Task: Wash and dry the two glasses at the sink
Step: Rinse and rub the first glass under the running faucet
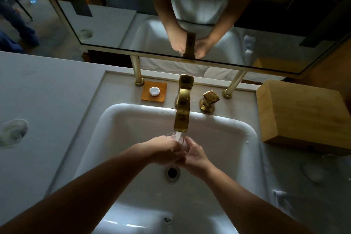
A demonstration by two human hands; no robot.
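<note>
A clear glass (175, 138) sits under the running tap (182, 114) over the sink (237, 138), both the left hand (164, 150) and right hand (193, 155) wrapped around it, so the rinsing looks under way and drying likely comes next, with something faint, perhaps the second glass (321, 169), on the desk (47, 91).

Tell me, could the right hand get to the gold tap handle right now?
Probably yes: the tap handle stands uncovered behind the basin, but the right hand would first have to let go of the glass.
</note>
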